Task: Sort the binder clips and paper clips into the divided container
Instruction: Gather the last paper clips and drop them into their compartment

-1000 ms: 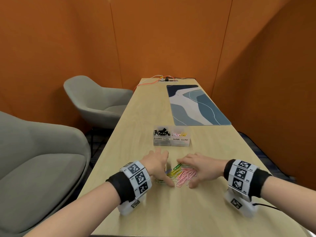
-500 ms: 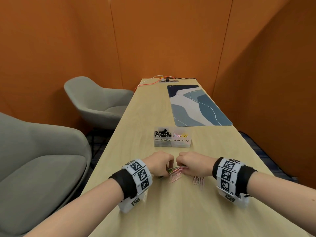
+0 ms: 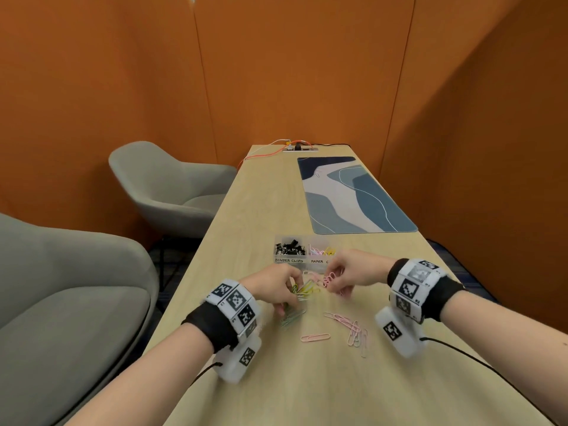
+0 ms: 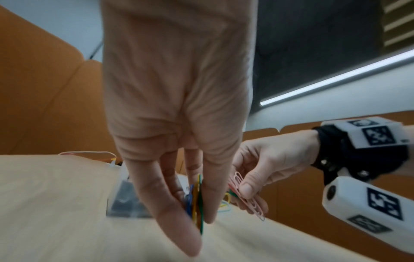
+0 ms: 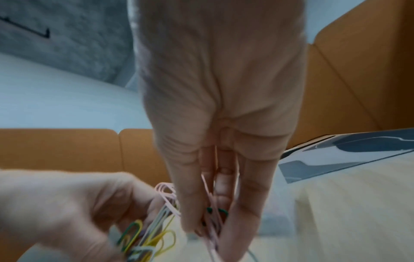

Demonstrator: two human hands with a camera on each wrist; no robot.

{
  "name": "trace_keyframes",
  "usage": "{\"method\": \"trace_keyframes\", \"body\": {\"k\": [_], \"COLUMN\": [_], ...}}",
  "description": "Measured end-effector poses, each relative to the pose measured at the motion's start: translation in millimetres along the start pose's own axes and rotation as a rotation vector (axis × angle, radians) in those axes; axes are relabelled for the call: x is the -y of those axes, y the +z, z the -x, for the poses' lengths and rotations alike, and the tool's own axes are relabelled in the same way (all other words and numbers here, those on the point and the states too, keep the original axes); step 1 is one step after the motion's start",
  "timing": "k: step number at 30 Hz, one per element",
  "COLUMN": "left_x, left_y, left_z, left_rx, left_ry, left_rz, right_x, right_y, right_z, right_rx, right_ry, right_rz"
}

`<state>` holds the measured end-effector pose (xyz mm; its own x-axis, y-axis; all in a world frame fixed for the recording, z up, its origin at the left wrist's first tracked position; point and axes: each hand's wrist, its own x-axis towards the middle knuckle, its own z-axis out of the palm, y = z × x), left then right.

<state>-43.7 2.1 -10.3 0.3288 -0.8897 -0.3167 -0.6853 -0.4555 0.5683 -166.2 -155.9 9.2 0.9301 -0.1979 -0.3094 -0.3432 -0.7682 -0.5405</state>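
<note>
My left hand (image 3: 289, 287) pinches a bunch of yellow, green and blue paper clips (image 3: 302, 291), seen edge-on between its fingers (image 4: 197, 200). My right hand (image 3: 338, 279) grips a bunch of mostly pink paper clips (image 3: 330, 278) (image 4: 246, 196), close beside the left. Both hands hover just in front of the clear divided container (image 3: 304, 262), whose left cell holds black binder clips (image 3: 289, 248) and whose right cell holds pink and yellow clips (image 3: 322, 251). Loose pink clips (image 3: 353, 330) and a single pink clip (image 3: 315, 337) lie on the table nearer me. A few pale clips (image 3: 292, 318) lie under my left hand.
The long wooden table (image 3: 264, 210) carries a blue patterned mat (image 3: 350, 195) beyond the container and cables with a power strip (image 3: 296, 147) at its far end. Two grey armchairs (image 3: 172, 189) stand to the left. Orange partition walls close in on all sides.
Both hands closed over the spread pile, gathered clips and lifted them toward the container. Several pink clips stayed behind on the table.
</note>
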Motion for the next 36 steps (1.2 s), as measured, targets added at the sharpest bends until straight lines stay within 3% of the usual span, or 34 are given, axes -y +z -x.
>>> {"method": "trace_keyframes", "body": {"k": [8,12,18,22,29,31,36], "left_x": [5,5,-5,-19,-48,-56,-62], "left_y": [-15,-11,-17,-27,-50,-50,-40], "left_z": [-4,-6,-13,-23,-64,-75,-90], "left_rx": [-0.043,-0.034,-0.041,-0.082,-0.213,-0.244,-0.294], "left_ry": [-0.009,-0.010,0.021,0.014,-0.063,-0.084,-0.132], "left_rz": [0.098,0.098,0.154,0.201,0.264,0.277,0.118], "right_x": [1,2,7,12,-1,-9,-21], "right_y": [-50,-47,-30,-31,-26,-17,14], "right_z": [-28,-48,-62,-55,-9,9,49], "right_rx": [-0.162,-0.326,-0.366,-0.350,-0.509,-0.445,-0.066], "right_ry": [0.077,0.158,0.276,0.259,0.125,0.119,0.213], "right_rz": [-0.236,-0.147,0.040,0.072,0.093,0.119,0.185]}}
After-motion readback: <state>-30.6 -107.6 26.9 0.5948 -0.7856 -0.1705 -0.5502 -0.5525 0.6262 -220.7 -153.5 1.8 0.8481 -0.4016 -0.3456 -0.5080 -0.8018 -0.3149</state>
